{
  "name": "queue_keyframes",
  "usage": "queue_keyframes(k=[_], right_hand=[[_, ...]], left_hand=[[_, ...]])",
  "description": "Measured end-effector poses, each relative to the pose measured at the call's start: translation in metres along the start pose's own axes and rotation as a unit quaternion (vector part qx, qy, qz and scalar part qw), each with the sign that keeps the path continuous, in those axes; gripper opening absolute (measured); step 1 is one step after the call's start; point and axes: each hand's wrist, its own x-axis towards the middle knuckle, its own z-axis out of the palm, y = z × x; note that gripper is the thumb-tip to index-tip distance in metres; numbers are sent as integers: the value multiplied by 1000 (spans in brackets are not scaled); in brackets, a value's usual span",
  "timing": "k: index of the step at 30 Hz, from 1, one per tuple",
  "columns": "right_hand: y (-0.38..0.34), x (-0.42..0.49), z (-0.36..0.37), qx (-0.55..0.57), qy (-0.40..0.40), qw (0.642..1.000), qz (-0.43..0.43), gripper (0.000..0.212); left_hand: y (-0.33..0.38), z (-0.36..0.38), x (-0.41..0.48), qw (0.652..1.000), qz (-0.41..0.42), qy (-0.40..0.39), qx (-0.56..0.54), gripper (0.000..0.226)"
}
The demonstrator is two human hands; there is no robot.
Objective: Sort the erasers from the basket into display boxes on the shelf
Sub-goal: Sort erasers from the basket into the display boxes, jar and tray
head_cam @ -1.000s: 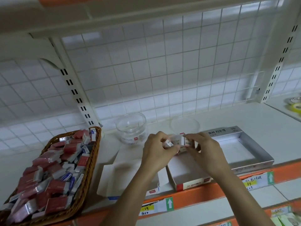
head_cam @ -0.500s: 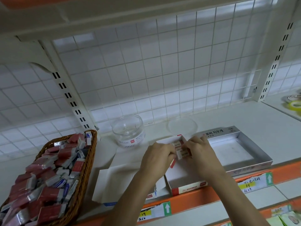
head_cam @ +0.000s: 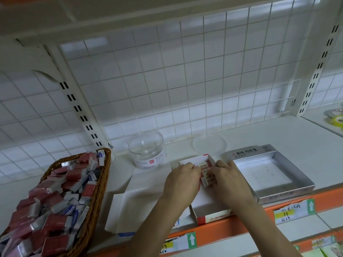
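Note:
A wicker basket (head_cam: pixel 104 180) at the left holds several red, silver and blue erasers (head_cam: pixel 55 204). A red-and-white display box (head_cam: pixel 209 214) stands open at the shelf's front, in the middle. My left hand (head_cam: pixel 182 184) and my right hand (head_cam: pixel 229 182) are both down inside it, fingers curled around a few small white-and-red erasers (head_cam: pixel 207 173) near its back wall. To its left lies a white display box (head_cam: pixel 146 201), and to its right a silver display box (head_cam: pixel 267 175) with nothing in it.
A clear round jar (head_cam: pixel 147 151) stands behind the boxes, its flat lid (head_cam: pixel 209 144) beside it. The orange shelf edge (head_cam: pixel 232 227) carries price labels. Tape rolls (head_cam: pixel 336 118) lie on the neighbouring shelf at far right. A white grid panel backs the shelf.
Both hands, which held the erasers above the box a second ago, have lowered them into the red-and-white box toward its back wall.

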Motion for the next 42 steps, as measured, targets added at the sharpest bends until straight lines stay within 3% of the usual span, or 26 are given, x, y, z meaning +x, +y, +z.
queue_keyframes(k=[6, 11, 14, 17, 23, 26, 28, 30, 35, 42], right_hand=[[1, 0, 1, 21, -21, 999, 20, 23], [0, -2, -2, 28, -53, 998, 24, 27], [-2, -2, -6, 19, -77, 996, 33, 29], [-3, -3, -9, 18, -83, 995, 42, 31], [-3, -4, -9, 10, -83, 996, 43, 30], [-3, -4, -7, 15, -74, 996, 44, 27], [-3, -4, -7, 23, -71, 996, 46, 26], [-3, -4, -7, 23, -74, 996, 46, 25], [-3, -4, -9, 22, -74, 996, 41, 25], [-8, -3, -16, -30, -77, 996, 33, 24]], left_hand=[[1, -4, -8, 999, 17, -47, 22, 21], [1, 3, -4, 999, 7, 36, -35, 12], [0, 4, -13, 992, -30, 50, -107, 20], [2, 3, -16, 989, -62, 62, -115, 13], [7, -1, -14, 996, -52, 36, -59, 4], [7, 3, -10, 998, -57, -2, -30, 19], [9, 5, -8, 998, -62, -5, -10, 16], [10, 6, -7, 998, -58, 25, -5, 11], [8, 1, -2, 997, -64, -34, 19, 24], [5, -2, -9, 999, -35, -14, -12, 21]])
